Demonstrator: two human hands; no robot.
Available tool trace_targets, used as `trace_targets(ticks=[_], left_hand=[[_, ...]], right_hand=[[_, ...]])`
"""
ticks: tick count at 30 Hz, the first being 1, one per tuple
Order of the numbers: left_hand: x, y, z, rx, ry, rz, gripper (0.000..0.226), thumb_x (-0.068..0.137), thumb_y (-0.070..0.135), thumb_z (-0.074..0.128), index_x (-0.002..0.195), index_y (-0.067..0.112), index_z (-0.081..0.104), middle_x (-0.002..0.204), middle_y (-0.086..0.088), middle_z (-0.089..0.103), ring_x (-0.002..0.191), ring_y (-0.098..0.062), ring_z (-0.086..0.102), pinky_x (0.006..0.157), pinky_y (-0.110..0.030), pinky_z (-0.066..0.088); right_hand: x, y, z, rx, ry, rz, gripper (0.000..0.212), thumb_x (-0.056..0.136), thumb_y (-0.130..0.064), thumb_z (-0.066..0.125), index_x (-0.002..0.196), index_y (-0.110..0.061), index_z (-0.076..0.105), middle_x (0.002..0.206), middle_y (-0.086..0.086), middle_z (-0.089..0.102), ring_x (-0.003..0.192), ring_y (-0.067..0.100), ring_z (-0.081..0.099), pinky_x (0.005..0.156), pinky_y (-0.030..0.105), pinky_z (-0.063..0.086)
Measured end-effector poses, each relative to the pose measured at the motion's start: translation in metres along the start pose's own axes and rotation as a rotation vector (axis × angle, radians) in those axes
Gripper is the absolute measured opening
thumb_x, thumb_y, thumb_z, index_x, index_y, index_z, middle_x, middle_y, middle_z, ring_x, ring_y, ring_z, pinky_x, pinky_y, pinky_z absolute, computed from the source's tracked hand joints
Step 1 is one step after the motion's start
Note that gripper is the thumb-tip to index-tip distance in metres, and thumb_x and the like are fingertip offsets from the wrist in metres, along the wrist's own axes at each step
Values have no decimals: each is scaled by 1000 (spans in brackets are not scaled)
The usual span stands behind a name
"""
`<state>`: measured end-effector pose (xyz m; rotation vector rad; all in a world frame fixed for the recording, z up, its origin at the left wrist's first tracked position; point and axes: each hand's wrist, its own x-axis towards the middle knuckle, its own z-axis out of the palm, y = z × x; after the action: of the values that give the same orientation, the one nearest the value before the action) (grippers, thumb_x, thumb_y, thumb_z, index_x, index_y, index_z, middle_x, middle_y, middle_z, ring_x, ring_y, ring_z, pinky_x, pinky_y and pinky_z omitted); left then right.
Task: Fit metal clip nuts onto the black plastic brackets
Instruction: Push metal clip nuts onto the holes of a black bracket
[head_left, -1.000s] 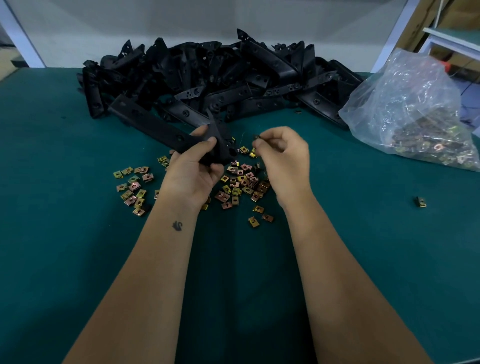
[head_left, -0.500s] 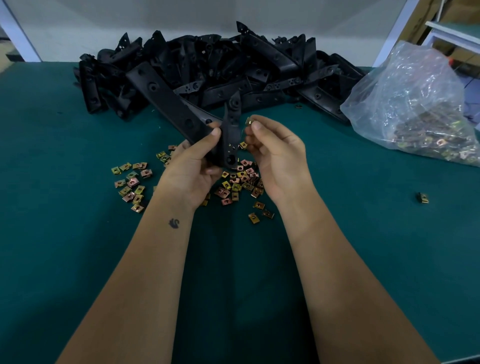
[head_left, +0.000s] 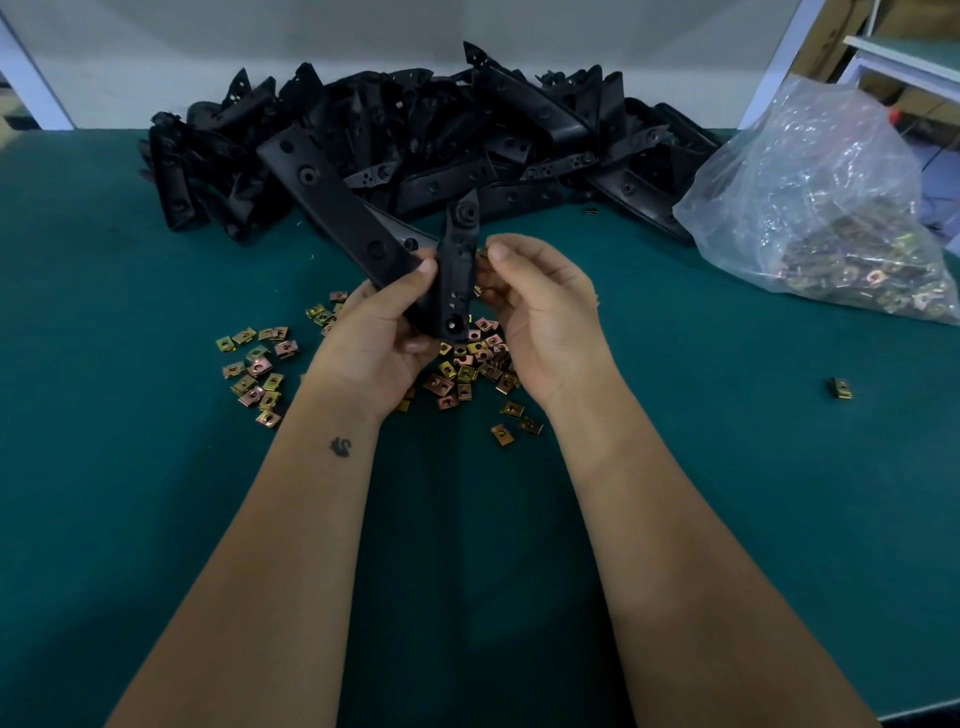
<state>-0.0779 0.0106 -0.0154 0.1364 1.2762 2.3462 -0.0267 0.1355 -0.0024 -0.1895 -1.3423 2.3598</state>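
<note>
My left hand (head_left: 379, 332) grips a long black plastic bracket (head_left: 337, 208) lifted off the table, its long arm slanting up to the left and a short flange (head_left: 458, 260) standing upright at the near end. My right hand (head_left: 540, 312) pinches a small metal clip nut (head_left: 481, 254) between thumb and forefinger, right against the flange's right edge. Most of the nut is hidden by my fingers. Loose gold and copper clip nuts (head_left: 467, 364) lie scattered on the green mat under both hands.
A big heap of black brackets (head_left: 441, 130) fills the back of the green table (head_left: 156, 519). A clear plastic bag of clip nuts (head_left: 831, 208) sits at the right. A second cluster of nuts (head_left: 257, 369) lies left; a lone nut (head_left: 839, 388) lies far right.
My left hand lifted the bracket off the table and turned its flange upright. My right hand brought the clip nut up to the flange's edge.
</note>
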Motion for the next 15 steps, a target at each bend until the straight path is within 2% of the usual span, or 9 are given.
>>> trace_targets(ticks=[3,7,9,15], left_hand=[[-1,0,1,8,-7,-2,32,85,18,66,116,14,58,83,5,72,62,-4,61,38,-15,31],[-2,1,1,33,-26,-23,10,91,16,63,102,17,63,77,7,71,58,-3,60,38,-14,30],[-2,2,2,39,-30,-28,7,92,15,62,98,19,64,75,7,70,57,-2,59,37,-14,30],[-3,2,4,60,-1,-31,11,94,15,62,104,16,62,76,6,69,56,-3,57,38,-15,30]], right_hand=[[-1,0,0,-19,-4,-4,18,88,10,59,87,-7,62,83,9,63,74,17,59,72,26,50],[0,-1,0,35,19,7,20,88,11,57,88,-8,61,82,7,63,72,16,60,71,27,50],[1,-2,-1,29,24,8,20,89,11,56,89,-8,61,82,7,62,73,16,59,71,27,51],[0,0,1,-36,14,0,21,88,12,56,92,-8,60,83,7,62,76,16,59,77,30,50]])
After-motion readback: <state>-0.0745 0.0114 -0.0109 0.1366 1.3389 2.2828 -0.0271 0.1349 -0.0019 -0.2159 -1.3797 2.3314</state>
